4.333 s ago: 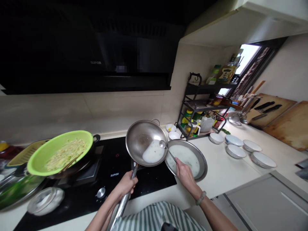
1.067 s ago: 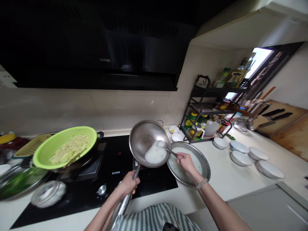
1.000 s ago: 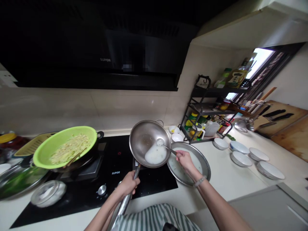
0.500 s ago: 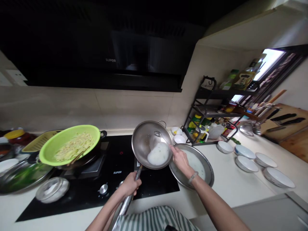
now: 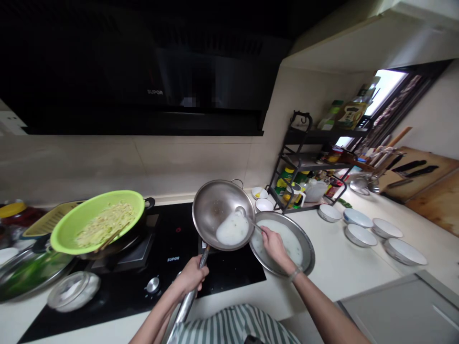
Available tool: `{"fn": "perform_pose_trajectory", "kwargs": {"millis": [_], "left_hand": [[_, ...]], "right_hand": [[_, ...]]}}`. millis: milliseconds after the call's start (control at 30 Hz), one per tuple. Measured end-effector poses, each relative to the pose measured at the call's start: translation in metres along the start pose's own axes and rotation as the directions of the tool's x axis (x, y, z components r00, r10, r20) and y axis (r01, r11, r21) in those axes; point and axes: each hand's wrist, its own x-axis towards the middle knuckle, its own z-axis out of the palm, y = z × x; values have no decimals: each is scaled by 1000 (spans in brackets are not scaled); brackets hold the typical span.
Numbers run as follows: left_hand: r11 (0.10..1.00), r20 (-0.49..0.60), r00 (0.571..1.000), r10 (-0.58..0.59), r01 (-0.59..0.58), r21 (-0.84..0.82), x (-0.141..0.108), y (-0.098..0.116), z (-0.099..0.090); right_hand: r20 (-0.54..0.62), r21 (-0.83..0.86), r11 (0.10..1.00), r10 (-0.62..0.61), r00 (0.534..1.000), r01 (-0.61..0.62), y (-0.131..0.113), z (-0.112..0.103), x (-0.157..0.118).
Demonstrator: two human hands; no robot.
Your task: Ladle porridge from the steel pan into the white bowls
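Observation:
My left hand [image 5: 192, 275] is wrapped round the long handle of a metal wok [image 5: 206, 210], which tilts toward the right. White liquid [image 5: 233, 230] with green flecks pools in the wok's lower right side. My right hand [image 5: 273, 244] grips a metal spoon [image 5: 241, 210] by its handle; the spoon's bowl is at the upper edge of the pooled liquid. Beneath that hand stands a wide steel basin [image 5: 309, 260] holding the same kind of white liquid. The wok's right rim is at the basin's left edge; whether they touch I cannot tell.
A green colander [image 5: 59, 234] of pale shreds with chopsticks sits over a dark pan on the black cooktop [image 5: 168, 279]. Left front is a glass jar [image 5: 74, 290]. Several white bowls [image 5: 405, 251] and a spice rack [image 5: 304, 162] stand right. A range hood [image 5: 143, 114] hangs above.
My right hand has drawn back to the right and slightly down, over the basin, and the spoon has shifted with it. My left hand still holds the wok. The view has shifted slightly.

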Motion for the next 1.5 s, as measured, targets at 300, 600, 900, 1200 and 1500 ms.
{"fn": "perform_pose_trajectory", "kwargs": {"millis": [300,600,900,1200,1500], "left_hand": [[1000,8,1000,2,-3,6,0,1,-3],[1000,15,1000,3,-3,-1,3,-3,-2],[1000,26,1000,14,-14,-15,3,-2,-3],[1000,25,1000,-1,2,-11,5,-4,-3],[1000,26,1000,-11,11,15,1,-2,-3]], "right_hand": [[122,693,602,444,888,-396,3,-12,-21],[242,754,439,505,829,-488,-8,-34,-36],[259,759,407,527,809,-508,-5,-41,-49],[251,796,358,540,804,-488,13,-65,-72],[-173,417,877,336,926,-240,69,-60,-105]]}}
